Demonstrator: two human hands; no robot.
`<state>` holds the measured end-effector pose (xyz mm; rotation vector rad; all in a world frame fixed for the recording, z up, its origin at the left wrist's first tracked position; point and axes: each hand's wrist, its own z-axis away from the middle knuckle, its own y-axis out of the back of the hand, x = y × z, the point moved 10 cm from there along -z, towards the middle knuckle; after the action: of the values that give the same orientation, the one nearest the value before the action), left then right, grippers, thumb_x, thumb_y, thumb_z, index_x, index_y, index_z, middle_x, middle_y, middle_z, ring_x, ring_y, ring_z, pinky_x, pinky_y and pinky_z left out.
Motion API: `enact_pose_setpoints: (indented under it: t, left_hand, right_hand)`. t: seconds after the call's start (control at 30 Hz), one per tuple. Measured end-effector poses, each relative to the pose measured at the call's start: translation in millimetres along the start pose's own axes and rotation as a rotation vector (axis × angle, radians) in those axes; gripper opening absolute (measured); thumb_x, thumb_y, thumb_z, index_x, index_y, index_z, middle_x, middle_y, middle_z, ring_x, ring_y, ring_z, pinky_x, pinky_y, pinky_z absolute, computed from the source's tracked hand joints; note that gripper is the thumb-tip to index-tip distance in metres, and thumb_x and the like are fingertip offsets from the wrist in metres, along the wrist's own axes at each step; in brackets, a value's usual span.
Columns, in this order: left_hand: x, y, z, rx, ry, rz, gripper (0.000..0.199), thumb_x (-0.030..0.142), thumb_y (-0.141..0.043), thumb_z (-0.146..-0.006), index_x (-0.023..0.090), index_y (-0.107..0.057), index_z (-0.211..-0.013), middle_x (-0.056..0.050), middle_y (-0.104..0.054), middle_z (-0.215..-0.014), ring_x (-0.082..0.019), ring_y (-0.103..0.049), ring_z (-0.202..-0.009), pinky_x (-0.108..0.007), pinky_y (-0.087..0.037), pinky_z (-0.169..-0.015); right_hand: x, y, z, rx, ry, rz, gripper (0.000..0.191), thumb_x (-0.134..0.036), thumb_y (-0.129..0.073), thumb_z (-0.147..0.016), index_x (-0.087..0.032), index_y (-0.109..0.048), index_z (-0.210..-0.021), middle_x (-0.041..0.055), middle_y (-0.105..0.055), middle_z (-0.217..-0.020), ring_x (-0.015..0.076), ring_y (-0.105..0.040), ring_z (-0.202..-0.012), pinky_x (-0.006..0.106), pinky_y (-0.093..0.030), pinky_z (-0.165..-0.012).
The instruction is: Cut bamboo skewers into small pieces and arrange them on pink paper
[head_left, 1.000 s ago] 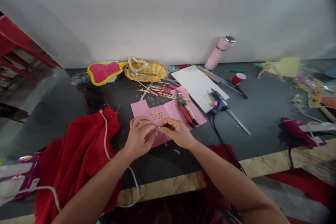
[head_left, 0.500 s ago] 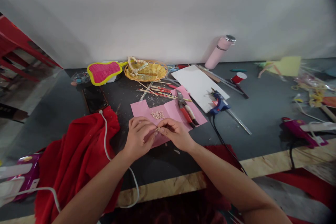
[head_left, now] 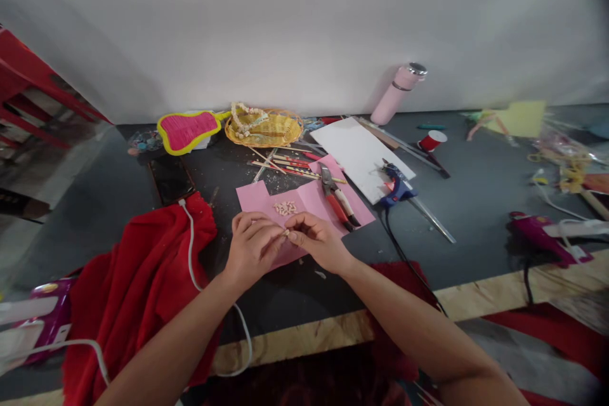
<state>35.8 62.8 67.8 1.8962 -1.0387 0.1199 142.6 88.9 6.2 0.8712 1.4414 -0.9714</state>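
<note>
My left hand (head_left: 254, 246) and my right hand (head_left: 321, 242) meet over the near part of a pink paper sheet (head_left: 311, 200). Both pinch a small pale piece (head_left: 285, 234) between their fingertips; its exact shape is too small to tell. Just beyond my fingers, a little pile of pale pieces (head_left: 285, 208) lies on the paper. Red-handled pliers (head_left: 339, 198) rest on the paper's right side. Behind it are several thin sticks (head_left: 290, 165), some with red markings.
Red cloth (head_left: 143, 279) with a white cable covers the left front. A yellow basket (head_left: 280, 129), pink bottle (head_left: 397, 94), white board (head_left: 354, 149) and blue glue gun (head_left: 398, 187) stand or lie farther back. A phone (head_left: 171, 179) is at left.
The fingertips of my left hand have shifted slightly around the small piece. Otherwise the hands and objects keep their places.
</note>
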Motion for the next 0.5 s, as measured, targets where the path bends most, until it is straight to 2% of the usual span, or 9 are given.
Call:
enact_pose_setpoints:
  t: [0.13, 0.5]
  left_hand:
    - [-1.5, 0.9, 0.4, 0.006, 0.001, -0.003, 0.006, 0.021, -0.061, -0.080, 0.021, -0.065, -0.084, -0.001, -0.071, -0.082, -0.020, -0.055, -0.088, -0.040, -0.036, -0.084]
    - [-1.1, 0.6, 0.8, 0.005, -0.011, -0.006, 0.006, 0.019, -0.062, -0.079, 0.021, -0.065, -0.084, -0.001, -0.071, -0.082, -0.020, -0.054, -0.089, -0.040, -0.035, -0.085]
  right_hand:
    - [0.5, 0.0, -0.1, -0.009, 0.017, 0.015, 0.020, -0.034, -0.064, -0.080, -0.020, -0.060, -0.093, 0.0010, -0.059, -0.085, 0.0123, -0.055, -0.077, 0.026, -0.045, -0.071]
    - [-2.0, 1.5, 0.7, -0.003, 0.036, 0.125, 0.016, -0.032, -0.060, -0.084, -0.019, -0.062, -0.091, 0.0012, -0.060, -0.082, 0.0122, -0.055, -0.074, 0.026, -0.044, -0.068]
